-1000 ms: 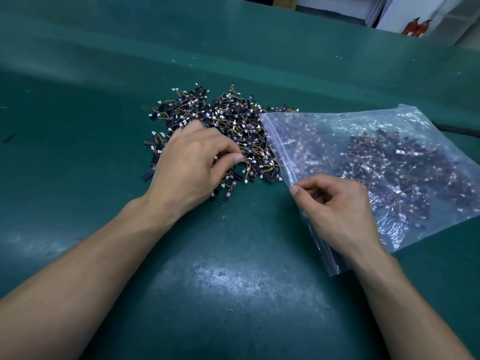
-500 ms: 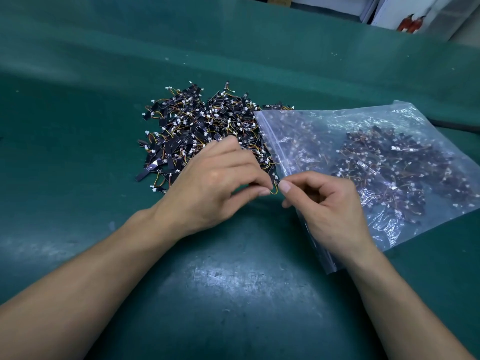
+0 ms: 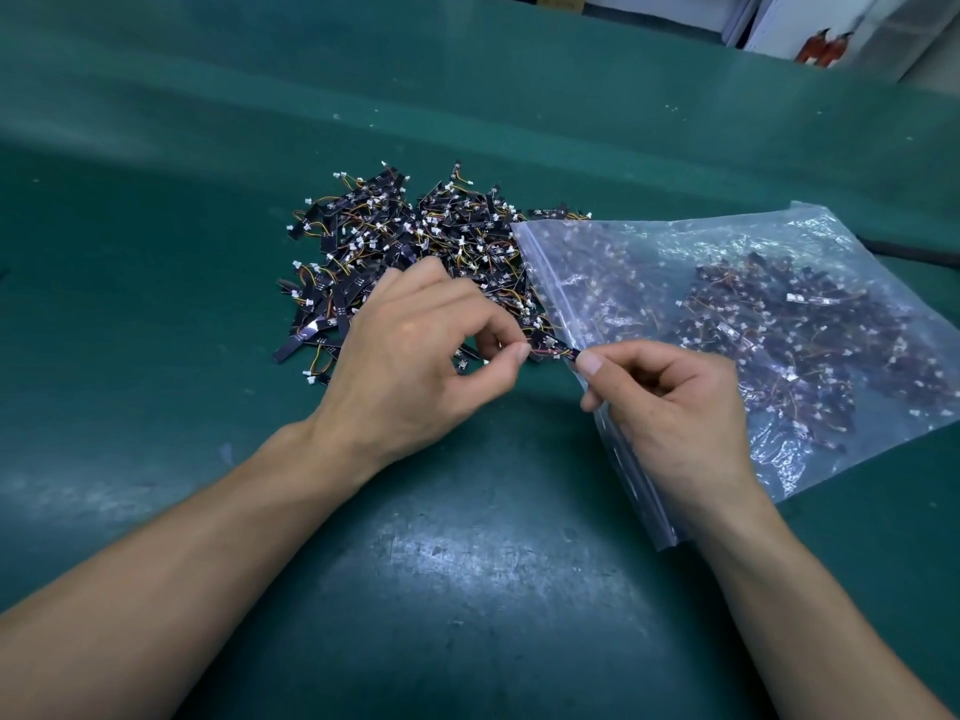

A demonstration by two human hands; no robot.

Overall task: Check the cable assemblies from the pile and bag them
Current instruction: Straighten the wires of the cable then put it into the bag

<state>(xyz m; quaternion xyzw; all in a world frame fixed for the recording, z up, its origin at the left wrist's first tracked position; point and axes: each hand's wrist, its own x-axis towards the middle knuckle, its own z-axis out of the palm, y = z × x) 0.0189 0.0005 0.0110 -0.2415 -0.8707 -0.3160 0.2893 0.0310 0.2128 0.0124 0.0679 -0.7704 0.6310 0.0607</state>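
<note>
Bearing pile [image 3: 415, 241] and bag [image 3: 810, 236], the green mat [image 3: 467, 563] fronts red cylinders [image 3: 823, 46].

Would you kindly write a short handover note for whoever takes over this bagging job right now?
Left hand: pinches one assembly by one end, at the near edge of the pile.
Right hand: holds the bag at its mouth. The assembly's other end reaches its thumb; whether it is gripped too, I cannot tell.
Done: many assemblies already lie in the bag.
Left: bag this one, then work through the large pile on the table.
</note>
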